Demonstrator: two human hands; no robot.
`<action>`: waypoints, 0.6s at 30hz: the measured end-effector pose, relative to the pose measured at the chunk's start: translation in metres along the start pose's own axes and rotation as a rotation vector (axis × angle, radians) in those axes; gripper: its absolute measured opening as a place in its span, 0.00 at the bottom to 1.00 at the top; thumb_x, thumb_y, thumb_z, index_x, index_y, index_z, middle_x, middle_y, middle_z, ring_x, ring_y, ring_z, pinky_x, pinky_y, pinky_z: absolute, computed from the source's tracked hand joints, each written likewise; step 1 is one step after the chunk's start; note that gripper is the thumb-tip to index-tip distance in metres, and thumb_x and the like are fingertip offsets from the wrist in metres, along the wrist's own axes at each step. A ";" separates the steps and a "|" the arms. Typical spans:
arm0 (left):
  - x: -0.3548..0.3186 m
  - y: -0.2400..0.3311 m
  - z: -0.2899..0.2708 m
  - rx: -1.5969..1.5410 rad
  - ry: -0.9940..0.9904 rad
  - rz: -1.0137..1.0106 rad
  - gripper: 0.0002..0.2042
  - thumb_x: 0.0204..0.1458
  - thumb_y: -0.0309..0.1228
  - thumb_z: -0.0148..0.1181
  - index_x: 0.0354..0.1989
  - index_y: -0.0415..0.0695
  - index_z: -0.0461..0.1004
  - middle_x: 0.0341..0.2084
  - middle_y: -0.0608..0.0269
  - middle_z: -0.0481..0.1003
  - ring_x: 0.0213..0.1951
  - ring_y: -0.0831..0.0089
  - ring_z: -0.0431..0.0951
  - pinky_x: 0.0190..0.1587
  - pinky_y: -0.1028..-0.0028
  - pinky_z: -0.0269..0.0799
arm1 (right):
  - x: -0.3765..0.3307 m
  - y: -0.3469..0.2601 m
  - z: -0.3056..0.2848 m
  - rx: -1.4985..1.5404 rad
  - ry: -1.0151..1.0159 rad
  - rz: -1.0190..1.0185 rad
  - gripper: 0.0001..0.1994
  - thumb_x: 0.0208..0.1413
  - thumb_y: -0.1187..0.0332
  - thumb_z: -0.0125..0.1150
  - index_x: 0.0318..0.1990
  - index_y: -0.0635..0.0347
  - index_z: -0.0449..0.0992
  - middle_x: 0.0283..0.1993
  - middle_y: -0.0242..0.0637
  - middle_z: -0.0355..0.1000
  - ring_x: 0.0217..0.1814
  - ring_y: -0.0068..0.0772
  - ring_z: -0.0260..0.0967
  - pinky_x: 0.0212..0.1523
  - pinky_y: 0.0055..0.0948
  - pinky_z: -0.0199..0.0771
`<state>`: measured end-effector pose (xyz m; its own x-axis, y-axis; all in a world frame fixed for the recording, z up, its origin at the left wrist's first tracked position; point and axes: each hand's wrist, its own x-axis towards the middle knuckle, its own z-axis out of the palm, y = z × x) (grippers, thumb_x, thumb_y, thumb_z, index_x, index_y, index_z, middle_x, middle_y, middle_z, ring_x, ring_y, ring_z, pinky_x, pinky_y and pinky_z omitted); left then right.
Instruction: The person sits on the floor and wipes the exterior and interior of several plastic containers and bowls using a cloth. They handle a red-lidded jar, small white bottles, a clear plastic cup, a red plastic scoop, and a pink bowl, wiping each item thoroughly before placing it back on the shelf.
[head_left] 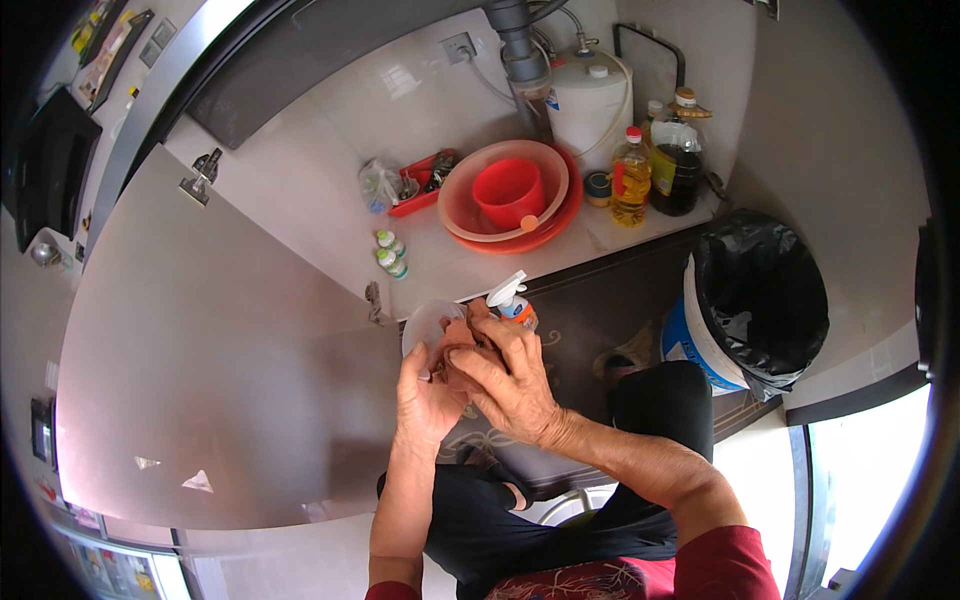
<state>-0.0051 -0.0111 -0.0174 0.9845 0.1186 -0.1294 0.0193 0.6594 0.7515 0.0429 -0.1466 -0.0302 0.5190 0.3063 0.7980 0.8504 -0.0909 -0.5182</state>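
Note:
In front of my knees, my left hand point(428, 405) is closed round the near side of a translucent whitish bowl point(418, 322); its fingers are mostly hidden behind the bowl and my other hand. My right hand point(515, 385) is closed on a crumpled pinkish-brown cloth point(458, 335), pressing it against the bowl. Part of the cloth sticks up past my fingertips. Just beyond my right hand stands a spray bottle point(513, 302) with a white trigger head and a blue and orange label.
Inside the open cabinet, a red bowl point(508, 190) sits in stacked basins point(455, 205). Around them are small green-capped bottles point(392, 262), a red tray point(415, 198), an oil bottle point(631, 180), a dark-liquid jug point(677, 175) and a white tank point(590, 105). A black-lined bucket point(700, 310) stands right; the cabinet door point(220, 370) left.

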 end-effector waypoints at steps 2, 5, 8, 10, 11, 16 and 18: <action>0.000 0.003 0.009 -0.027 -0.077 0.007 0.36 0.47 0.51 0.55 0.64 0.50 0.54 0.58 0.61 0.61 0.58 0.63 0.63 0.54 0.60 0.64 | 0.008 0.005 -0.006 0.074 -0.022 0.063 0.23 0.43 0.69 0.62 0.51 0.51 0.70 0.55 0.42 0.60 0.57 0.46 0.57 0.57 0.40 0.56; -0.004 0.005 -0.007 0.078 -0.088 -0.022 0.39 0.43 0.53 0.57 0.64 0.51 0.53 0.57 0.60 0.62 0.59 0.60 0.62 0.53 0.56 0.66 | 0.024 0.010 -0.017 0.240 -0.097 0.146 0.20 0.49 0.67 0.57 0.52 0.54 0.68 0.53 0.42 0.63 0.57 0.46 0.58 0.58 0.40 0.55; -0.007 0.009 -0.026 0.192 -0.078 -0.029 0.48 0.36 0.51 0.63 0.67 0.52 0.44 0.58 0.57 0.60 0.60 0.53 0.61 0.54 0.50 0.65 | 0.034 0.022 -0.025 0.554 -0.265 0.286 0.18 0.55 0.66 0.51 0.54 0.59 0.66 0.52 0.45 0.65 0.56 0.44 0.61 0.59 0.38 0.57; -0.010 0.006 -0.023 0.201 -0.129 0.031 0.55 0.32 0.45 0.68 0.68 0.52 0.36 0.59 0.54 0.58 0.60 0.52 0.60 0.56 0.50 0.64 | 0.041 0.020 -0.035 0.978 -0.449 0.640 0.17 0.57 0.68 0.50 0.54 0.60 0.66 0.52 0.44 0.67 0.56 0.39 0.64 0.58 0.34 0.60; -0.009 0.005 -0.023 0.175 -0.172 0.052 0.60 0.29 0.42 0.71 0.69 0.52 0.31 0.59 0.51 0.57 0.61 0.52 0.60 0.57 0.51 0.62 | 0.045 0.021 -0.040 0.993 -0.549 0.643 0.17 0.57 0.68 0.50 0.53 0.60 0.66 0.52 0.43 0.68 0.56 0.37 0.64 0.58 0.33 0.61; -0.021 0.008 -0.004 0.596 -0.403 -0.176 0.70 0.26 0.36 0.76 0.66 0.56 0.16 0.64 0.47 0.49 0.66 0.57 0.49 0.66 0.60 0.43 | 0.049 0.024 -0.049 0.859 -0.992 0.650 0.15 0.54 0.69 0.52 0.48 0.62 0.71 0.47 0.41 0.74 0.52 0.34 0.69 0.55 0.29 0.65; -0.023 0.001 -0.004 0.661 -0.393 -0.179 0.70 0.26 0.39 0.76 0.66 0.55 0.15 0.64 0.45 0.48 0.66 0.57 0.48 0.66 0.59 0.41 | 0.046 0.027 -0.043 0.755 -1.031 0.663 0.15 0.53 0.68 0.52 0.48 0.62 0.72 0.46 0.42 0.74 0.50 0.35 0.71 0.54 0.29 0.65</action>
<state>-0.0285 -0.0098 -0.0161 0.9436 -0.3003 -0.1395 0.1618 0.0506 0.9855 0.0932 -0.1757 0.0061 0.2236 0.9731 -0.0552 0.0635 -0.0711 -0.9954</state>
